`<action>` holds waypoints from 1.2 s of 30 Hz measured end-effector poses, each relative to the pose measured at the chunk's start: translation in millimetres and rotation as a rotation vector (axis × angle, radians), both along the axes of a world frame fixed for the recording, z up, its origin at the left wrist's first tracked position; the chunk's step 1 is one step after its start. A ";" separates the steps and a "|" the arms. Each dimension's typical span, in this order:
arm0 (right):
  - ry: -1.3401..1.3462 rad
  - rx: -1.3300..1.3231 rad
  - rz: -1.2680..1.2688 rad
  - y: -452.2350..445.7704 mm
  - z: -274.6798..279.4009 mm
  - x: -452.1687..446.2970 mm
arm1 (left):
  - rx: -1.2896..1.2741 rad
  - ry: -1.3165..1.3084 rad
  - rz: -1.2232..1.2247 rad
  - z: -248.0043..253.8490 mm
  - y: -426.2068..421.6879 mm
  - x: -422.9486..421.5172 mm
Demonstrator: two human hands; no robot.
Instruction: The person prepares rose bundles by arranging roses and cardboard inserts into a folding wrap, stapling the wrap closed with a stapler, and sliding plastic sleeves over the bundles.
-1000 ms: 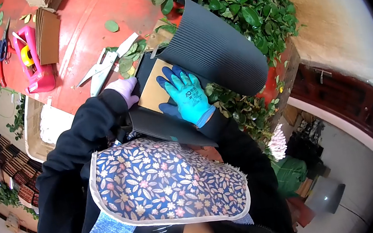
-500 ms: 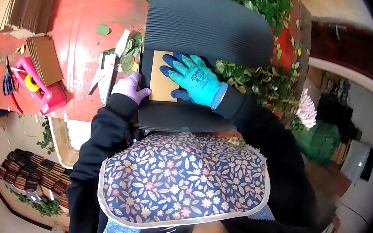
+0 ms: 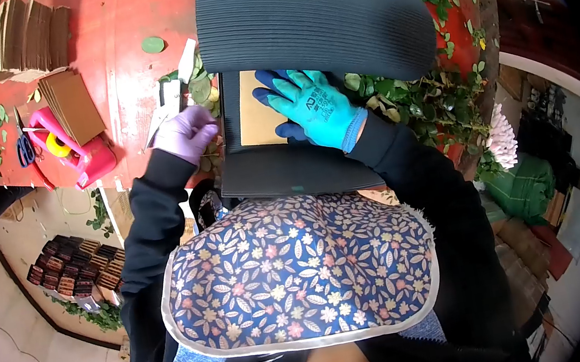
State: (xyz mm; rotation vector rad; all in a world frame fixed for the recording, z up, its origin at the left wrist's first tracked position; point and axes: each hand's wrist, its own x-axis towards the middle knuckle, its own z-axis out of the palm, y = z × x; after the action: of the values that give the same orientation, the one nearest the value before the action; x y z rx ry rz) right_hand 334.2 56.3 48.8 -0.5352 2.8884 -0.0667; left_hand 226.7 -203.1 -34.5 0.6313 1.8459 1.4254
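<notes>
My right hand, in a teal glove with dark blue fingertips, lies spread over a tan cardboard piece and presses on it. The cardboard rests on black ribbed sheeting, which rises in a curved flap behind it. My left hand, in a thin purple glove, is left of the cardboard and apart from it, its fingers curled in. It overlaps the lower part of a silver-white hand tool, whose handles are mostly hidden. Whether the fingers grip it is not visible.
On the red table are cardboard stacks, more cardboard pieces, a pink tape dispenser and scissors. Leafy stems lie behind and right of the sheeting. Pink flowers stand at the right edge.
My left hand has moved left, off the edge of the cardboard, over the silver-white tool, and its fingers have curled. My right hand stays on the cardboard. The camera view has shifted slightly.
</notes>
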 end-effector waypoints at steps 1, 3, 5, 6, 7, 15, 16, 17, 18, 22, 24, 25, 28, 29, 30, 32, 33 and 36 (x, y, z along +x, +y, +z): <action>0.013 0.005 0.010 -0.2 1.1 -0.8 | -0.046 0.056 -0.031 15.0 8.2 3.4; -0.008 -0.010 -0.004 -0.6 1.3 -0.1 | 0.069 0.287 -0.024 29.8 26.7 11.6; 0.006 -0.012 -0.002 1.2 -1.8 2.6 | 0.142 0.648 -0.106 37.5 46.5 11.3; -0.009 -0.030 -0.005 1.8 -3.8 4.1 | 0.116 0.750 -0.139 23.4 52.7 12.0; -0.015 -0.041 -0.010 2.4 -2.4 4.1 | 0.000 0.760 -0.148 27.9 57.8 14.1; 0.292 -0.162 0.133 -21.1 116.9 -0.4 | -0.227 0.910 -0.180 40.0 66.7 16.5; 0.360 -0.138 0.128 -21.5 131.1 -2.1 | -0.212 0.925 -0.190 40.9 66.9 17.8; 0.430 -0.115 0.128 -20.5 140.8 -4.4 | -0.280 0.947 -0.254 41.3 66.8 17.9; 0.445 -0.109 0.123 -13.9 143.0 -10.7 | -0.351 0.969 -0.311 42.9 66.7 16.9; -0.292 -0.587 -0.156 39.1 134.7 -46.2 | -0.331 0.991 -0.324 48.0 65.1 18.0; -0.532 -0.939 -0.075 77.7 82.5 -63.4 | -0.344 0.927 -0.343 49.0 66.3 15.9; -0.675 -1.101 -0.046 80.4 82.9 -74.3 | -0.344 0.911 -0.341 52.5 66.5 16.7; -0.829 -0.582 -0.429 81.4 75.5 -84.9 | -0.370 0.879 -0.341 59.5 67.5 18.3; -0.797 -0.519 -0.423 84.5 63.8 -89.2 | -0.311 0.907 -0.311 57.3 67.8 16.9; -0.801 -0.490 -0.414 88.3 49.1 -90.4 | -0.337 0.921 -0.297 53.3 67.7 18.1; -0.800 -0.579 -0.367 99.0 22.1 -91.6 | -0.317 0.948 -0.276 50.4 67.2 19.8; -0.786 -0.689 -0.328 106.4 10.7 -93.3 | -0.296 0.934 -0.255 49.1 67.0 20.7; -0.701 -0.528 -0.123 97.1 35.6 -99.2 | -0.224 0.862 -0.264 49.5 69.1 16.3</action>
State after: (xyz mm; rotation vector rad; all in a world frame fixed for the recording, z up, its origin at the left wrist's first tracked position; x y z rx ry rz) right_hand 235.0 153.3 84.4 -0.3164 2.1856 -0.8643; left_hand 243.0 -134.0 14.9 1.4644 2.3839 0.7889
